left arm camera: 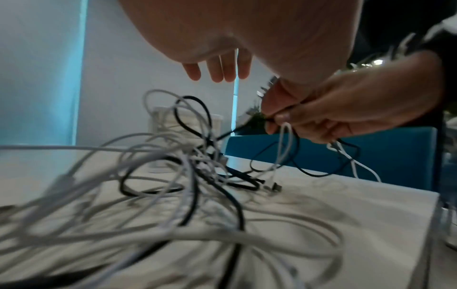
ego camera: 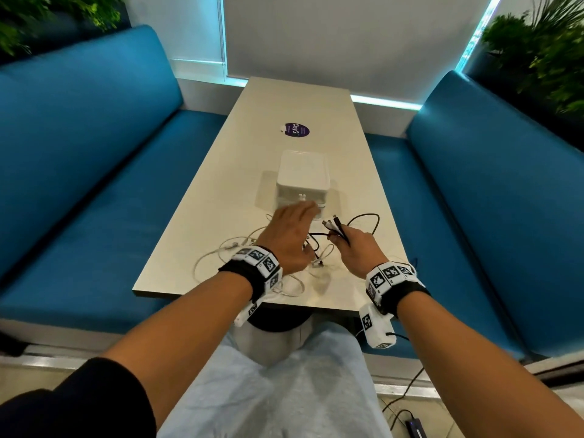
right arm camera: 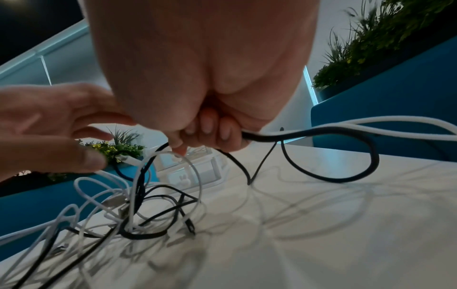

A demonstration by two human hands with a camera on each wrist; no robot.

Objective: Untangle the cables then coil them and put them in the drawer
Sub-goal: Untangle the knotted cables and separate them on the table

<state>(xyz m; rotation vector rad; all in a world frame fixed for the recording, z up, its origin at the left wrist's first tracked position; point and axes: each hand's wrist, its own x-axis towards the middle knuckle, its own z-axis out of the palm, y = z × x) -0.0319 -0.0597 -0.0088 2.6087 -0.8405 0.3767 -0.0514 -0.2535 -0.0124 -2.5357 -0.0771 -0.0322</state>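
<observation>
1. Blue benches (ego camera: 94, 172) flank the long pale table (ego camera: 303, 105), giving a flat bed for sorting.
2. Mid-table stands the white drawer box (ego camera: 302, 181), shut, within reach for stowing.
3. Nearer the person than the box sprawls the cable tangle (ego camera: 252, 257), uncoiled.
4. Beside it, the right hand (ego camera: 357, 248) pinches several plug ends, likely to keep freed ends gathered.
5. Over the tangle, the left hand (ego camera: 287, 238) hovers with fingers spread and empty, probably reaching.
</observation>
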